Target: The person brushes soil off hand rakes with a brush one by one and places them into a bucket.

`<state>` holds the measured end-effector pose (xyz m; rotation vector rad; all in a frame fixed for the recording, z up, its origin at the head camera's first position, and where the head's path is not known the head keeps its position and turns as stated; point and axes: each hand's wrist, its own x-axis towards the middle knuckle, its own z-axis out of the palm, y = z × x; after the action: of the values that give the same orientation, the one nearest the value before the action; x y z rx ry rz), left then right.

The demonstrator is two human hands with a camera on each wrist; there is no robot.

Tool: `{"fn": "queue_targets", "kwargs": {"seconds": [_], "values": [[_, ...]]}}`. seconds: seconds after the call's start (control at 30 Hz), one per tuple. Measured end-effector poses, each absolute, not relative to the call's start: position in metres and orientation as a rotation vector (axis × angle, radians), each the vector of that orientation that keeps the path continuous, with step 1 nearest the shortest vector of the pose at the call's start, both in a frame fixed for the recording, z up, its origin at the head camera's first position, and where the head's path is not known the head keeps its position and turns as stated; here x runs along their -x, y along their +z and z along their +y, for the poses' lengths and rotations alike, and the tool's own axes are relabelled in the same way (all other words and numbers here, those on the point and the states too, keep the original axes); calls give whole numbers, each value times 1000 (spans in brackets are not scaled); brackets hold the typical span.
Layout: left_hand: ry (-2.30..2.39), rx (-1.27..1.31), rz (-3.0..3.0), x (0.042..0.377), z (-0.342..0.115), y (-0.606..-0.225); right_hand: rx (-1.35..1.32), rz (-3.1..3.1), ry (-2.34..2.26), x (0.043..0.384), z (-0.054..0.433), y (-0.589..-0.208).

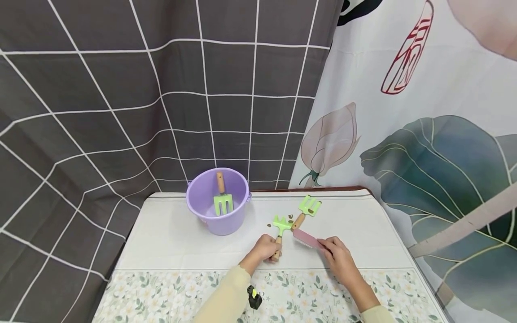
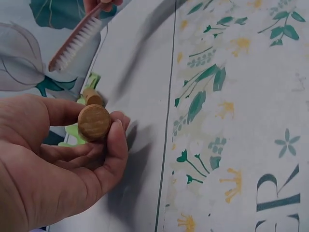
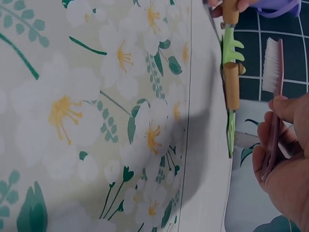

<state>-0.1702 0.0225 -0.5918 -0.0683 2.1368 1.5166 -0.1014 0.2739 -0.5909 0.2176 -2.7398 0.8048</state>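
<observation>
In the head view my left hand (image 1: 264, 248) grips the wooden handle of a small green garden rake (image 1: 282, 224), whose tines point away from me. The left wrist view shows the round handle end (image 2: 94, 123) between thumb and fingers. My right hand (image 1: 339, 258) holds a pink brush (image 1: 305, 238) by its handle. White bristles (image 3: 270, 67) show in the right wrist view. Beyond the brush, a green garden fork (image 1: 310, 205) with a wooden handle lies on the table. The brush head is near that handle and the rake head; contact cannot be told.
A purple bucket (image 1: 224, 228) stands at the back left of the table, with another green fork (image 1: 223, 204) inside it. Several small brown bits (image 1: 290, 216) lie around the rake and on the fork. A grey checked curtain (image 1: 230, 112) hangs behind.
</observation>
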Motion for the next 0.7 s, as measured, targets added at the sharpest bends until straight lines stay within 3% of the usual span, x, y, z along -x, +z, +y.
{"fn": "queue_targets", "kwargs": {"seconds": [0.7], "values": [[1713, 107, 2002, 165, 15, -576, -251, -2731, 817, 108, 266, -586]]}}
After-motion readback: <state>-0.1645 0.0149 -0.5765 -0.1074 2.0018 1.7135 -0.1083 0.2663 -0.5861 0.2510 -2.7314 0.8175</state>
